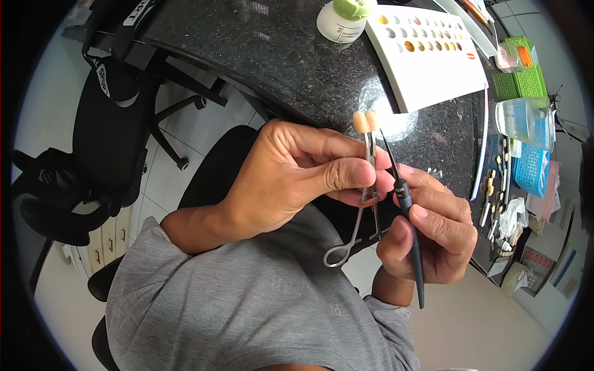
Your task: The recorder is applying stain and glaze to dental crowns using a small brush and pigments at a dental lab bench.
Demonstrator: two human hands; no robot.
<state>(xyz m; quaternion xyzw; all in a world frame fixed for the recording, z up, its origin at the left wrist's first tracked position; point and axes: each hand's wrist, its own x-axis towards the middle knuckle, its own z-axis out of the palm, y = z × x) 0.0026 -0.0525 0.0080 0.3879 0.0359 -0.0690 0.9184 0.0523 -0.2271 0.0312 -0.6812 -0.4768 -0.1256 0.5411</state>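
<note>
My left hand (291, 176) is closed round a pair of metal scissor-handled forceps (351, 240), thumb pressed on the shaft. A reddish-brown band is wrapped round the forceps below the thumb. At their upper tips sits a joined pair of tooth-coloured dental crowns (365, 122), above the fingers. My right hand (436, 229) pinches a slim black brush (416, 260) like a pen. Its fine dark tip points up beside the crowns, close to their lower right; whether it touches them I cannot tell. The two hands are close together over my lap.
On the black speckled table (278, 62) lie a white palette (433, 77) with rows of coloured wells and a green-lidded bottle (340, 28). To the right are a clear water container (520, 120), green baskets (531, 80), a blue basket (531, 170) and crumpled tissue (512, 216). An office chair (111, 117) stands left.
</note>
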